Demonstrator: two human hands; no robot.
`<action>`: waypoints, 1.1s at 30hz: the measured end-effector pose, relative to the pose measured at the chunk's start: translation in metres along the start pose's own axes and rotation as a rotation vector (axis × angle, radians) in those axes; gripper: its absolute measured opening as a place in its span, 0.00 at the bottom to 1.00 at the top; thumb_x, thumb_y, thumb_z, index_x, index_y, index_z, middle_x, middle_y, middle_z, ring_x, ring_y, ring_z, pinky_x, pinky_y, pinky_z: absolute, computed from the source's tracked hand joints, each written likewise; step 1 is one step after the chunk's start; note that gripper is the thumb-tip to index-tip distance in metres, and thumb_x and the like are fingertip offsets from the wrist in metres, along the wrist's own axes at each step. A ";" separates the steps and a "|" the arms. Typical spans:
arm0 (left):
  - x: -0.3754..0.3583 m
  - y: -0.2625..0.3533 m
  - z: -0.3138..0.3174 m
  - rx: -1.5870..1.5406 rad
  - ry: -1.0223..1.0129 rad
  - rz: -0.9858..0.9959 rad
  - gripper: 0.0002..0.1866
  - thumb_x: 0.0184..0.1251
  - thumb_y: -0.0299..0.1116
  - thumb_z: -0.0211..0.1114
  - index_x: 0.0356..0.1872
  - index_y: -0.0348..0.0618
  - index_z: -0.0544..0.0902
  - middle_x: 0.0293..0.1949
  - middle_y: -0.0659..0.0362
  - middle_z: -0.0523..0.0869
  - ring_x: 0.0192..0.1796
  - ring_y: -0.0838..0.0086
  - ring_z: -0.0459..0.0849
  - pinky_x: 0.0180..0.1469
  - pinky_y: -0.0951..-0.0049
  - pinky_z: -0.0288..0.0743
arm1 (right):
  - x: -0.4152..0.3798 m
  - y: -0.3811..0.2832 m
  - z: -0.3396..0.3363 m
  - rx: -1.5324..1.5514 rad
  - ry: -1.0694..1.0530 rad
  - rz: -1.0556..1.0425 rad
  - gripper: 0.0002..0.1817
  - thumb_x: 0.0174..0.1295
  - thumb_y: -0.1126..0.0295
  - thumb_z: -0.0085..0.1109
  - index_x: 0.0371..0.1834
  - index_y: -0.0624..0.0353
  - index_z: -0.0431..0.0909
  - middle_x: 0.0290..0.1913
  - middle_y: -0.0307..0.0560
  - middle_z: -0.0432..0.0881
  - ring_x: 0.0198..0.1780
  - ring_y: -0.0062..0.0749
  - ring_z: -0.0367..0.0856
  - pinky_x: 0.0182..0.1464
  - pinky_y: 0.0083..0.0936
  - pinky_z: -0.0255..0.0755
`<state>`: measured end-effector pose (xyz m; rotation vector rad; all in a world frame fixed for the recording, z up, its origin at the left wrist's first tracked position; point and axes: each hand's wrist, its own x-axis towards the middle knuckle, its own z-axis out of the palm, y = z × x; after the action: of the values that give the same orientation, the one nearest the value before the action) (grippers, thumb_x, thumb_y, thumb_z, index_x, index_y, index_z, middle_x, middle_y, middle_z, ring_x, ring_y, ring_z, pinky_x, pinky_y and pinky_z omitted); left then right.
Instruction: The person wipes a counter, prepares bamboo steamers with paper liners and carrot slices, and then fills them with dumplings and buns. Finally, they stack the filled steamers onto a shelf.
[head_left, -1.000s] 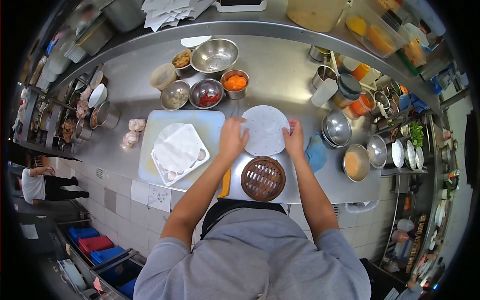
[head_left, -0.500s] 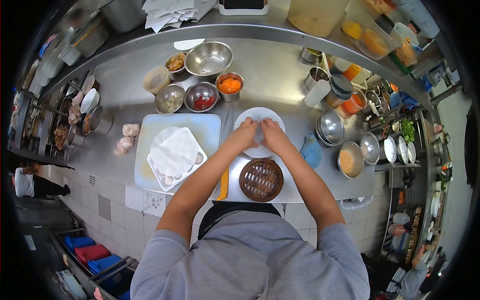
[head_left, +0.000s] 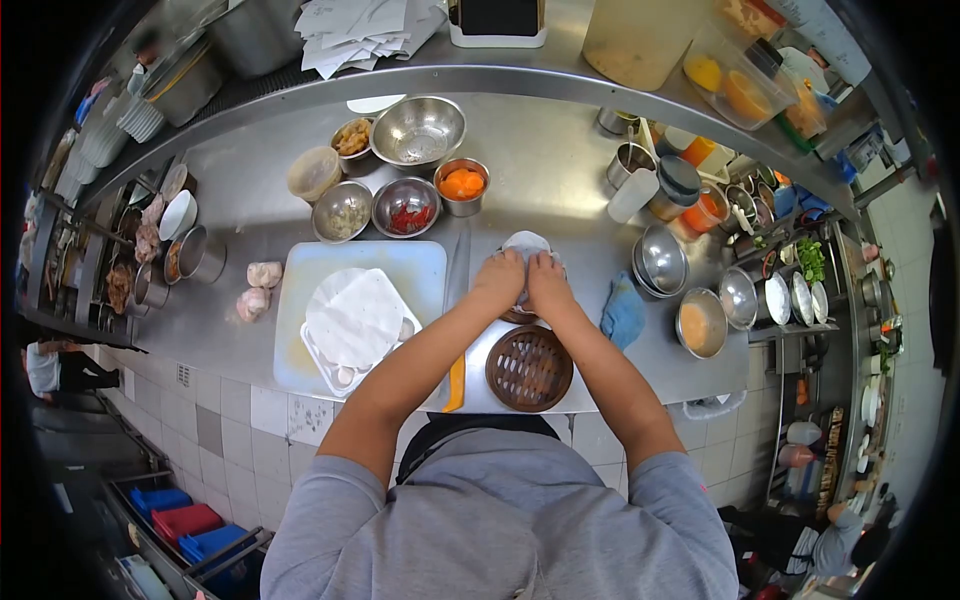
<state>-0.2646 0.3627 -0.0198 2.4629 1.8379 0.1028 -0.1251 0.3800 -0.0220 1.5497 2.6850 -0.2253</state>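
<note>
Straight ahead at the middle of the counter, my left hand [head_left: 499, 276] and my right hand [head_left: 547, 282] are close together with fingers bent and pressed onto a white round paper liner [head_left: 527, 241]. Part of the liner shows beyond the fingertips, its edge curving upward. Beneath the hands, a sliver of brown rim from a steamer basket [head_left: 518, 316] shows; the rest is hidden. Nearer to me, a brown slatted bamboo steamer basket [head_left: 529, 370] sits on the counter. Left of the hands lies a knife with a yellow handle [head_left: 456, 385].
A cutting board [head_left: 425, 262] at left carries a white tray with paper sheets [head_left: 352, 310]. Behind are metal bowls of red pieces [head_left: 408, 218] and orange food [head_left: 462, 184]. A blue cloth [head_left: 624, 312] and several steel bowls [head_left: 662, 258] stand at right. A shelf [head_left: 500, 78] spans the back.
The liner lay wide and flat under my hands; now its visible part is smaller and curled. My fingers have come closer together, and a brown rim shows under them.
</note>
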 end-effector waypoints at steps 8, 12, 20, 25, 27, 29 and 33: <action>0.024 -0.001 -0.006 -0.027 -0.239 -0.009 0.26 0.60 0.34 0.68 0.60 0.39 0.77 0.58 0.49 0.80 0.56 0.60 0.86 0.53 0.54 0.74 | 0.023 0.006 0.007 -0.077 -0.169 0.048 0.50 0.36 0.61 0.83 0.64 0.74 0.69 0.64 0.63 0.71 0.64 0.58 0.72 0.66 0.42 0.71; 0.035 -0.001 -0.008 -0.027 -0.292 -0.018 0.37 0.48 0.35 0.78 0.63 0.41 0.76 0.60 0.51 0.79 0.55 0.61 0.86 0.53 0.55 0.73 | 0.033 0.013 0.009 -0.079 -0.102 0.075 0.34 0.45 0.65 0.76 0.58 0.70 0.79 0.60 0.63 0.75 0.58 0.57 0.77 0.61 0.39 0.74; 0.047 0.004 0.002 -0.054 -0.281 -0.115 0.36 0.52 0.36 0.76 0.65 0.42 0.75 0.60 0.53 0.78 0.54 0.61 0.87 0.52 0.54 0.75 | 0.046 0.040 -0.014 0.033 -0.330 -0.065 0.28 0.53 0.77 0.64 0.61 0.64 0.75 0.64 0.60 0.75 0.63 0.56 0.77 0.62 0.41 0.75; 0.052 0.007 0.010 -0.084 -0.284 -0.197 0.29 0.62 0.37 0.68 0.64 0.39 0.76 0.59 0.52 0.80 0.57 0.59 0.85 0.53 0.54 0.76 | 0.039 0.036 -0.009 0.147 -0.076 -0.024 0.24 0.63 0.74 0.53 0.65 0.57 0.73 0.64 0.59 0.74 0.58 0.59 0.81 0.58 0.45 0.77; 0.046 0.003 0.010 -0.022 -0.266 -0.131 0.27 0.64 0.37 0.66 0.64 0.38 0.76 0.59 0.51 0.80 0.59 0.58 0.84 0.53 0.55 0.76 | 0.038 0.018 -0.011 0.115 -0.078 0.085 0.23 0.66 0.71 0.50 0.66 0.56 0.74 0.64 0.58 0.74 0.57 0.57 0.81 0.56 0.46 0.78; 0.036 0.003 0.011 0.000 -0.275 -0.092 0.26 0.66 0.36 0.65 0.63 0.36 0.77 0.59 0.50 0.80 0.61 0.58 0.82 0.53 0.55 0.78 | 0.037 0.012 -0.007 0.111 -0.057 0.118 0.23 0.67 0.69 0.49 0.65 0.55 0.74 0.64 0.58 0.74 0.56 0.57 0.82 0.55 0.48 0.78; 0.030 0.002 0.001 0.004 -0.268 -0.042 0.21 0.66 0.34 0.63 0.59 0.37 0.81 0.60 0.48 0.80 0.61 0.56 0.82 0.53 0.54 0.81 | 0.044 0.018 -0.001 0.072 -0.079 0.108 0.23 0.67 0.69 0.49 0.66 0.54 0.73 0.62 0.59 0.75 0.54 0.56 0.83 0.55 0.48 0.78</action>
<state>-0.2541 0.3911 -0.0201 2.3049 1.7739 -0.2219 -0.1313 0.4271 -0.0280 1.6622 2.5510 -0.3746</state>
